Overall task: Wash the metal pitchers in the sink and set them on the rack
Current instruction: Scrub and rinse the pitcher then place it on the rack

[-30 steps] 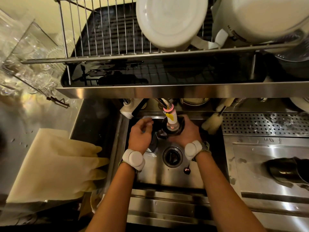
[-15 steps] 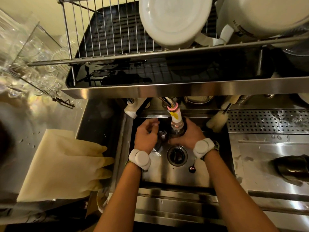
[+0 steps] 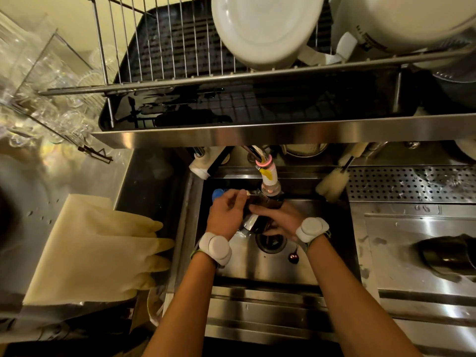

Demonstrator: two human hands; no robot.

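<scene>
A metal pitcher point(image 3: 257, 219) is held low in the sink point(image 3: 265, 269), just under the faucet nozzle point(image 3: 269, 179). My right hand point(image 3: 282, 222) grips it from the right, fingers curled round its dark body. My left hand point(image 3: 226, 215) rests against its left side with fairly straight fingers reaching its rim. The hands hide most of the pitcher. A second metal pitcher point(image 3: 449, 256) lies on its side on the right drainboard. The wire rack point(image 3: 180, 81) hangs above the sink.
White bowls point(image 3: 265, 27) sit upside down in the rack's right part. Pale rubber gloves point(image 3: 103, 253) lie on the left counter, glasses point(image 3: 38, 99) behind them. A brush point(image 3: 332, 184) leans by the perforated drainboard point(image 3: 412, 184). A drain point(image 3: 271, 244) opens below my hands.
Both hands have shifted the pitcher slightly toward me and tilted it under the faucet. My left hand's fingers have straightened onto it. The camera has come nearer.
</scene>
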